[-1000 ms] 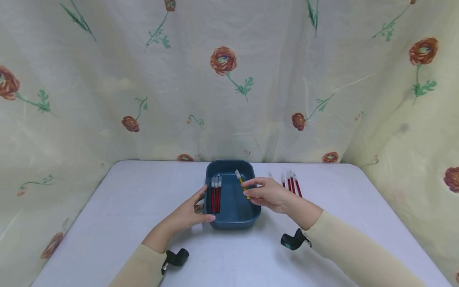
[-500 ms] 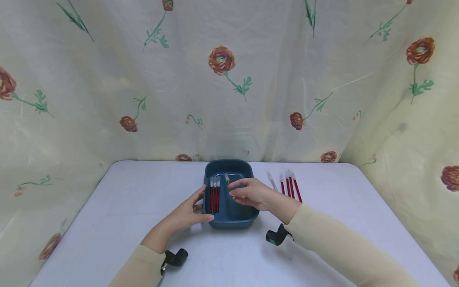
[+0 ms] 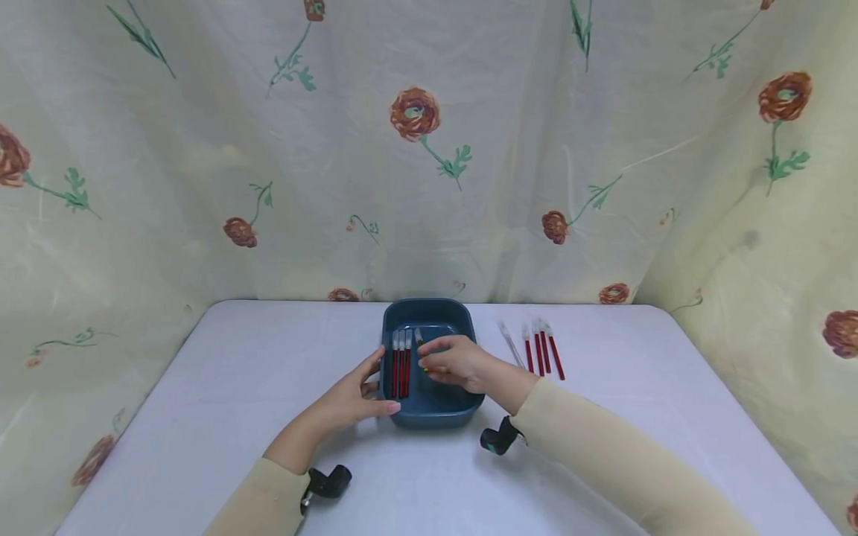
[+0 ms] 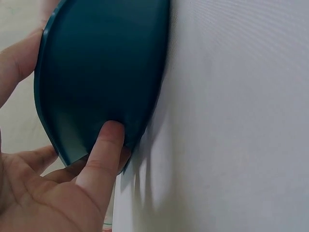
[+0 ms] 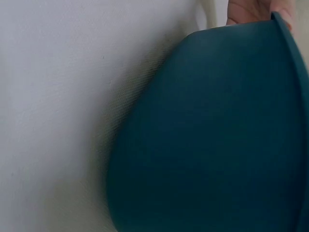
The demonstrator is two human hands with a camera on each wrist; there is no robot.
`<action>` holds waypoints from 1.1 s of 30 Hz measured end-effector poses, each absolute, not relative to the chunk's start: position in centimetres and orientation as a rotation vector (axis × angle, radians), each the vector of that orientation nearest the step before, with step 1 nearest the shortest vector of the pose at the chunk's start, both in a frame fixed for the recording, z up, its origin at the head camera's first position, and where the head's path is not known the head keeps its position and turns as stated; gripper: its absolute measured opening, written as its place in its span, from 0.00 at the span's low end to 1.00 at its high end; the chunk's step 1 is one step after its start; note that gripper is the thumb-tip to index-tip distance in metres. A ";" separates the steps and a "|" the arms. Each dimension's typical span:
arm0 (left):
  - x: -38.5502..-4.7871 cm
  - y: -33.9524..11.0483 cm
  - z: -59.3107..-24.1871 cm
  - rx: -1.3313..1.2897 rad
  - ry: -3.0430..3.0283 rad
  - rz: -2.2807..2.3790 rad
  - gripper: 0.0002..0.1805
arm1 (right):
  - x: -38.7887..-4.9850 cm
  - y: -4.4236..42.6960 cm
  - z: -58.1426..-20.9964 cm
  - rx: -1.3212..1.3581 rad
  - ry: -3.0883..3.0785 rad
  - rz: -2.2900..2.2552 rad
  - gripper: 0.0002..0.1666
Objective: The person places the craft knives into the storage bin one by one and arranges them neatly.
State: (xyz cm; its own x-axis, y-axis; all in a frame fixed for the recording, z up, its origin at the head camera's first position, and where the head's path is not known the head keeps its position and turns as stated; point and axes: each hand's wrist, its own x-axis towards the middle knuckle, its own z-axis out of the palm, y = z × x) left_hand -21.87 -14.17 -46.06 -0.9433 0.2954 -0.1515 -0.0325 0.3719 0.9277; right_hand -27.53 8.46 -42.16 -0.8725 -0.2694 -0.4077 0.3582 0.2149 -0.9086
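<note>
My left hand (image 3: 350, 397) grips the near left side of a blue tray (image 3: 434, 418), thumb at its front rim. Up close in the left wrist view, its fingers (image 4: 104, 159) press on the outer wall of the tray (image 4: 106, 63). Over the inside of the tray, my right hand (image 3: 459, 363) pinches a yellow stick with a pale tip (image 3: 418, 336); the hand covers much of the stick. Just left of that, three red sticks with whitish tips (image 3: 401, 368) lie side by side. The right wrist view has the tray's wall (image 5: 212, 125) and part of my left hand (image 5: 251, 10).
Right of the tray, several red sticks with pale tips (image 3: 548, 350) lie on the white table (image 3: 268, 350), beside a clear or whitish one (image 3: 512, 345). A flower-printed curtain (image 3: 496, 186) hangs behind the table and at both sides.
My right hand has moved left across the tray with the yellow stick, now close beside the three red ones. The left hand keeps its hold on the tray.
</note>
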 end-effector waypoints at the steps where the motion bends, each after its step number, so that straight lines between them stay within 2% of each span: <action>1: -21.9 -14.1 -46.1 0.230 2.345 1.596 0.59 | -27.6 8.4 -42.2 0.082 2.006 -1.704 0.21; 33: -21.9 -14.1 -46.1 0.233 2.336 1.606 0.59 | -27.4 7.6 -43.5 0.092 2.048 -1.689 0.18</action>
State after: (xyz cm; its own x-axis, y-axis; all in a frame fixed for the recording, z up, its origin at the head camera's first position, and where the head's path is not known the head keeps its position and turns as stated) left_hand -21.88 -14.13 -46.13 -0.9430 0.2968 -0.1503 -0.0341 0.3631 0.9311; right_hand -27.40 7.59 -43.46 -0.8823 -0.2466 -0.4010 0.3468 0.2358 -0.9078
